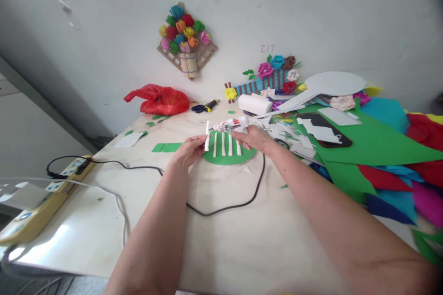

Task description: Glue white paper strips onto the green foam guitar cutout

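Note:
My left hand [191, 148] pinches a white rolled-paper stick [207, 136] upright at the left edge of a green oval sheet [224, 160]. Several similar white sticks lie side by side across that sheet. Above its right part, my right hand [254, 139] is closed around a glue gun [231, 124], white with coloured smudges, its nozzle pointing left close to the held stick. A black cord [238, 206] loops over the table below the sheet. Fingers hide part of the gun's handle.
A yellow power strip [85, 170] lies at the left edge. Behind are a red plastic bag [162, 100] and pliers [206, 106]. Coloured sheets [374, 133], a phone [327, 133] and paper scraps crowd the right. A paper-flower basket [188, 64] hangs on the wall.

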`<state>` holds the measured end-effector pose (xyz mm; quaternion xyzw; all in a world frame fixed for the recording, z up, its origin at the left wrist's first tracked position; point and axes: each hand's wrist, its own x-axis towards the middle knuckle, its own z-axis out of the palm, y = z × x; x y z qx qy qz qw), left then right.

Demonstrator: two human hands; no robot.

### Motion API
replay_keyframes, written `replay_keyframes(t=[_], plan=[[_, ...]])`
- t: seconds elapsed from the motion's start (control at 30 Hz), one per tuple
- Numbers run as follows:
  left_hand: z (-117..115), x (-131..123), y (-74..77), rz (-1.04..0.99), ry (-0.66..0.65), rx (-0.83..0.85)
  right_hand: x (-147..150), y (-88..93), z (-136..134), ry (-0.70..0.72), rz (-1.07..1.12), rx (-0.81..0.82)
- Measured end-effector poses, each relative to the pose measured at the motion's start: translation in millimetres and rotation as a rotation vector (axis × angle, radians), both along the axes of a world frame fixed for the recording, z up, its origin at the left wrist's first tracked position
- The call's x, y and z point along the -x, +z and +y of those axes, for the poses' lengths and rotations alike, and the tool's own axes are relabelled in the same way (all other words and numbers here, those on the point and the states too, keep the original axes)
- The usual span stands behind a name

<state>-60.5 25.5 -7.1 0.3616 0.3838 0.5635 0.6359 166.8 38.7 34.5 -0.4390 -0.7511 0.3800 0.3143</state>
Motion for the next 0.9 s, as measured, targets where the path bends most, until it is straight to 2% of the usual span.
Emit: replay_keyframes(t=[0.4, 0.9], plan=[[-5, -2, 4.0, 0.013, -0.014, 0.034, -2, -17.4, 18, -0.003, 0.119, -0.016], [-7, -3, 6.6, 0.006, -0.033, 0.028, -2, -16.6, 17, -0.024, 0.154, -0.022]])
